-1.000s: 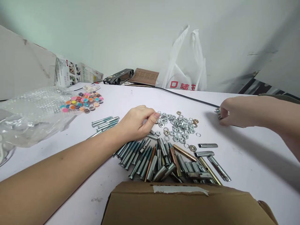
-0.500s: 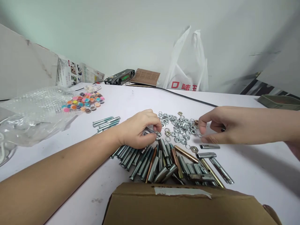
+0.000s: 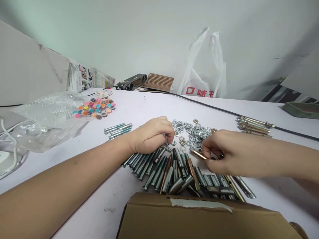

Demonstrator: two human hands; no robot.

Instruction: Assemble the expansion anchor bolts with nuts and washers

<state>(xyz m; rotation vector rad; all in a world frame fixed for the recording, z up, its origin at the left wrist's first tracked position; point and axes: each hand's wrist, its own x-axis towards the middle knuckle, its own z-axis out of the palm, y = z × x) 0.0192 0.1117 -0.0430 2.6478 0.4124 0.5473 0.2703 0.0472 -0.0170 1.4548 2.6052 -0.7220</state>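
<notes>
Right hand (image 3: 223, 154) moved inward, fingers narrow now; left hand (image 3: 153, 136) curled, I cannot tell on what. Heap of bolts and sleeves (image 3: 168, 179) lies near both. Right hand pinches brass-coloured sleeve (image 3: 198, 154), one end free, perhaps for steering, near nuts and washers (image 3: 198, 133).

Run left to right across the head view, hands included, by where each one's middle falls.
Clear plastic wrap, coloured discs, small row of bolts, left hand, loose nuts and washers, right hand, small stack of metal fasteners, green tray.
</notes>
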